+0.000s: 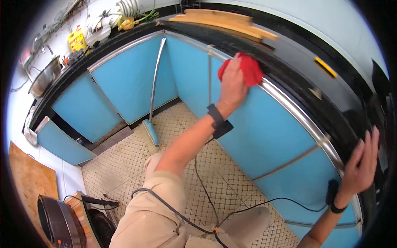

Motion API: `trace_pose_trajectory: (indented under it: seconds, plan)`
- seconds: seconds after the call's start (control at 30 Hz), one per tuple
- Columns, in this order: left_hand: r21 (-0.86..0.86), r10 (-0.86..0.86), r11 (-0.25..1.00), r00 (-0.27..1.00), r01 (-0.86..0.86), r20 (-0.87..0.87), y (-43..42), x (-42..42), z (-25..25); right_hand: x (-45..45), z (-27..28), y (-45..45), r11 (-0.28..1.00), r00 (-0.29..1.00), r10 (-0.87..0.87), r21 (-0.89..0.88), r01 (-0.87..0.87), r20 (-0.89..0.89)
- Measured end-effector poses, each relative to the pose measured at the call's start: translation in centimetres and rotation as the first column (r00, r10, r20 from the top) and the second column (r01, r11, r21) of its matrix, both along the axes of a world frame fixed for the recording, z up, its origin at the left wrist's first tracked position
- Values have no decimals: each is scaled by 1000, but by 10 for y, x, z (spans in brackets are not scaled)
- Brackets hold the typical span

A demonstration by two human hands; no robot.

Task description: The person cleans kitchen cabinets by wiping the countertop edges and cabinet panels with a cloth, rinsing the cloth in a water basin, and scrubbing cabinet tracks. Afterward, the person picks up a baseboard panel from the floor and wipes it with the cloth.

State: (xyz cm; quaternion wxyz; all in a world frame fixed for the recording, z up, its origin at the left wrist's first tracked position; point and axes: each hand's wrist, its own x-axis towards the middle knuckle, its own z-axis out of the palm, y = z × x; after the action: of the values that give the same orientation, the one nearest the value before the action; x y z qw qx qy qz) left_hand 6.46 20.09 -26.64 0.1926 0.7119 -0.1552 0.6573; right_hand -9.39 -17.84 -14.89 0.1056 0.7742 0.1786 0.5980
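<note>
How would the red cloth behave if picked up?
Likely floppy: the red cloth looks bunched under the left hand. Probably light, being little bigger than that hand. Unlikely to roll, since it spreads across the metal edging.

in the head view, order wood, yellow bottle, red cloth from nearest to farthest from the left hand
1. Red cloth: under the left hand, at the counter's edge
2. Wood: beyond it, on the same counter
3. Yellow bottle: far left, other counter
</note>
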Motion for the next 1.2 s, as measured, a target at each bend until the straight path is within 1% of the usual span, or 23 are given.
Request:
trace_pose_trajectory:
  seconds: [0.1,0.17,0.23,0.27,0.3,0.37,0.43,0.47,0.57,0.6,0.63,0.67,0.7,0.73,0.77,0.83,0.93,1.0,1.07,1.1,1.13,1.17,1.2]
  plan:
    - [-18,-241,970,969,242,63,39,24,-9,6,-5,-13,988,989,-149,-41,148,-24]
    - [-108,-289,952,957,287,3,71,38,-26,5,-6,-19,984,982,-177,-44,174,-62]
    - [-522,-292,822,955,228,-42,108,41,-35,4,-9,-6,980,979,-190,48,194,-71]
    - [-700,-432,617,898,360,82,124,41,-30,4,-13,2,966,967,-250,50,253,-53]
    - [-706,-428,610,899,361,90,136,56,-40,9,-14,17,950,951,-308,53,309,-33]
    - [-324,21,941,970,-101,-244,151,88,-60,24,-14,79,964,965,-259,52,261,-46]
    - [-404,-135,913,972,46,-195,167,100,-71,47,-7,146,952,978,-209,-230,203,-1]
    - [-468,-277,865,951,183,-140,177,107,-73,65,-8,179,973,989,-148,-180,141,-22]
    - [-365,-172,924,978,117,-122,235,136,-79,106,-6,223,905,936,-288,-262,336,204]
    - [-459,-200,874,979,158,-44,259,173,-104,111,-7,216,898,933,-282,-281,338,223]
    - [-115,372,893,856,-436,-359,286,191,-113,113,-10,205,893,930,-275,-295,341,243]
    - [-270,122,878,731,-394,-671,321,202,-91,116,-11,205,898,934,-253,-299,324,253]
    - [-268,129,929,901,-257,-415,355,219,-112,118,-12,208,891,931,-266,-303,336,250]
    - [-277,302,891,925,-360,-230,373,238,-119,119,-13,211,885,921,-298,-290,365,252]
    - [-541,32,827,975,-149,-218,388,237,-104,118,-13,214,875,911,-328,-283,393,251]
    - [-669,-132,742,968,-45,-212,404,237,-91,119,-12,218,870,909,-336,-289,400,248]
    - [-746,-183,666,973,15,-144,395,231,-81,119,-18,215,875,907,-318,-283,393,276]
    - [-736,-92,674,982,-60,-165,364,223,-74,118,-18,215,878,906,-328,-268,397,269]
    - [-715,-331,699,891,11,-311,312,172,-41,117,-16,212,886,917,-305,-277,372,257]
    - [-562,-336,813,913,156,-232,282,160,-60,117,-16,211,887,917,-303,-275,371,261]
    - [-631,-612,662,778,405,-142,238,156,-78,117,-19,209,889,916,-311,-264,375,254]
    - [-364,-482,834,869,415,-113,233,122,-34,116,-20,207,890,915,-319,-254,379,247]
    - [-250,-516,837,854,486,-65,215,112,-41,116,-21,206,890,915,-316,-256,377,249]
